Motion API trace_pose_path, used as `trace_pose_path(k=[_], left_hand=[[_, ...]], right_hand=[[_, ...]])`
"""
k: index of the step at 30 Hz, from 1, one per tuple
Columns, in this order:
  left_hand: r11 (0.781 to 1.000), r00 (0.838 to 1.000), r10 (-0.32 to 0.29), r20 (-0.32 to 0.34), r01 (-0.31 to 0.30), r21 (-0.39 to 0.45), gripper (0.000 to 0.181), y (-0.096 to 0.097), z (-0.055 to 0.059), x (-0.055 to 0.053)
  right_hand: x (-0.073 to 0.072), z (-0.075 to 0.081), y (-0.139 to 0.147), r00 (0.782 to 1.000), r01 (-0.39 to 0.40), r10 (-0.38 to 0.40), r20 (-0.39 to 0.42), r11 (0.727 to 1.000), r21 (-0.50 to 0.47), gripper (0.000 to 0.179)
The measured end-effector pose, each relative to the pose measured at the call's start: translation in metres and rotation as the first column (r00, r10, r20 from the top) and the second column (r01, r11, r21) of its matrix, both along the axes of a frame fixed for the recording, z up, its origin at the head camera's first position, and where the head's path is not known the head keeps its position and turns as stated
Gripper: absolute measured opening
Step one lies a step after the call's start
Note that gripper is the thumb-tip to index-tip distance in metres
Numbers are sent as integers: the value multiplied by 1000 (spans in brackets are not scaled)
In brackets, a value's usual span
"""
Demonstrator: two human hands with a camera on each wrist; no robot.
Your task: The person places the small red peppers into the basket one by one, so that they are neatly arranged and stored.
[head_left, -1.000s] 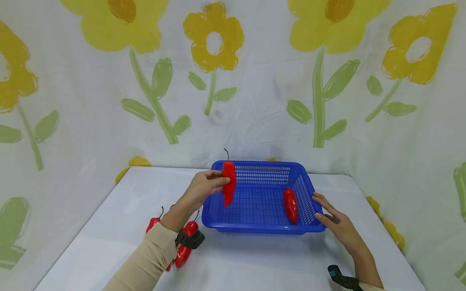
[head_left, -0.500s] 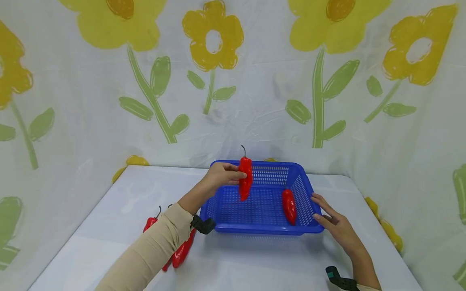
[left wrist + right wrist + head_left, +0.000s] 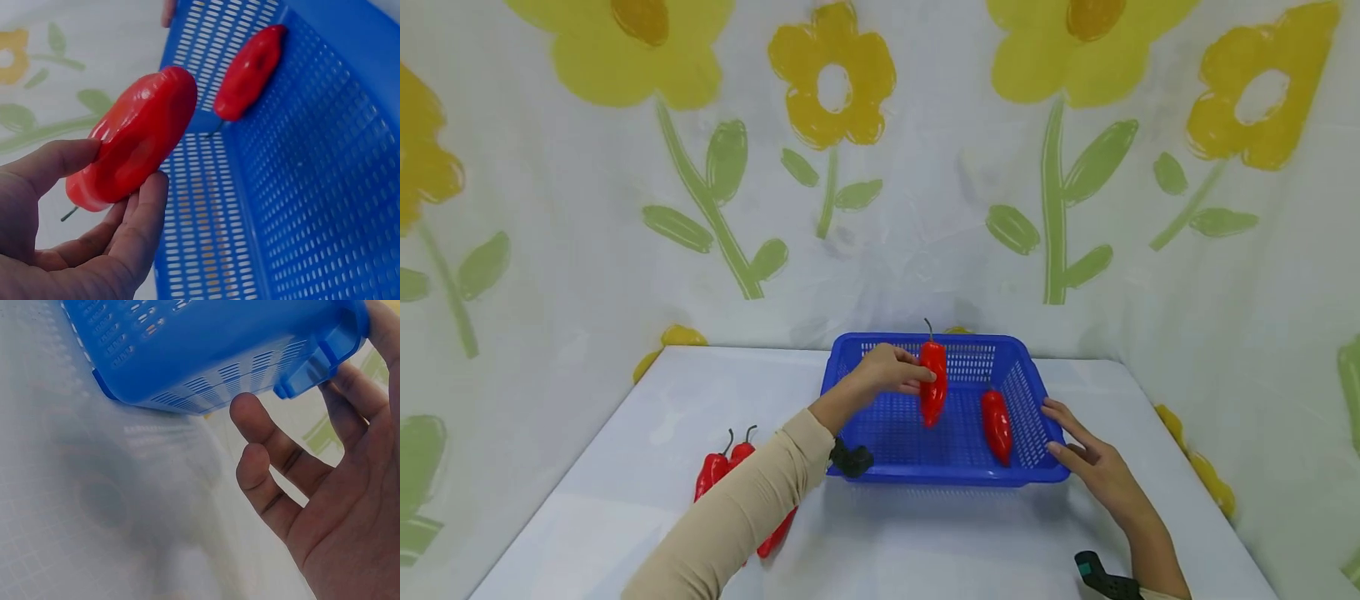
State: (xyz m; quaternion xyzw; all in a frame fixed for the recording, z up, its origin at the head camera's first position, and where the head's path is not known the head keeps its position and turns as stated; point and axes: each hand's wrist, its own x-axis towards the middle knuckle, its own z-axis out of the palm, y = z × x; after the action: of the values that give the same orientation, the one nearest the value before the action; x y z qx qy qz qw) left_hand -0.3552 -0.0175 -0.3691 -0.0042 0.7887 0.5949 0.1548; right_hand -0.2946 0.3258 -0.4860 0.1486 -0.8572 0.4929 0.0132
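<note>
While left hand (image 3: 883,369) pinches red pepper (image 3: 934,400) over blue basket (image 3: 940,478) mid-frame, second pepper (image 3: 997,427) lies inside, right; right hand (image 3: 1101,471), loosely spread, touches basket; counter (image 3: 970,550) edge behind.

Slot-patterned blue is being displayed by the basket (image 3: 947,479). Glossy red is being observed on the raised pepper (image 3: 933,383), dark green on its stem (image 3: 929,331); the same red is being noted on the pepper inside the basket (image 3: 997,428) and on the peppers (image 3: 711,477) on the white worktop (image 3: 955,550). Beige is being recorded for the sleeve (image 3: 737,518), black for the wrist devices (image 3: 852,459). Yellow flowers (image 3: 832,50) with green leaves (image 3: 727,162) are being shown across the white backdrop (image 3: 925,275).
</note>
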Motion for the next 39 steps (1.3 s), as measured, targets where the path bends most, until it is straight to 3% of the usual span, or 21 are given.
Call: trace_pose_path(k=[10,21,27,33,36,39], left_hand=[[997,995,-65,82,69,-46,39,24,-15,-9],[996,992,-28,121,38,-85,26,49,-27,-19],[995,979,15,201,6,-100,43,53,-34,-24],[995,977,22,214,-2,-96,75,60,-38,-29],[993,973,17,229,9,-114,73,64,-44,-37],[989,969,19,246,18,-149,60,70,-47,-38]], right_hand=[[1,0,1,1000,-3,3,15,1000,-21,57],[-2,-2,3,1000,1,-1,2,1000,-29,55],[-2,-6,-4,1000,-17,16,-12,999,-46,55],[-4,-5,-2,1000,-7,6,-23,999,-52,54],[-3,-5,0,1000,-3,2,-14,999,-51,55],[0,-4,2,1000,-2,1,-11,999,-45,55]])
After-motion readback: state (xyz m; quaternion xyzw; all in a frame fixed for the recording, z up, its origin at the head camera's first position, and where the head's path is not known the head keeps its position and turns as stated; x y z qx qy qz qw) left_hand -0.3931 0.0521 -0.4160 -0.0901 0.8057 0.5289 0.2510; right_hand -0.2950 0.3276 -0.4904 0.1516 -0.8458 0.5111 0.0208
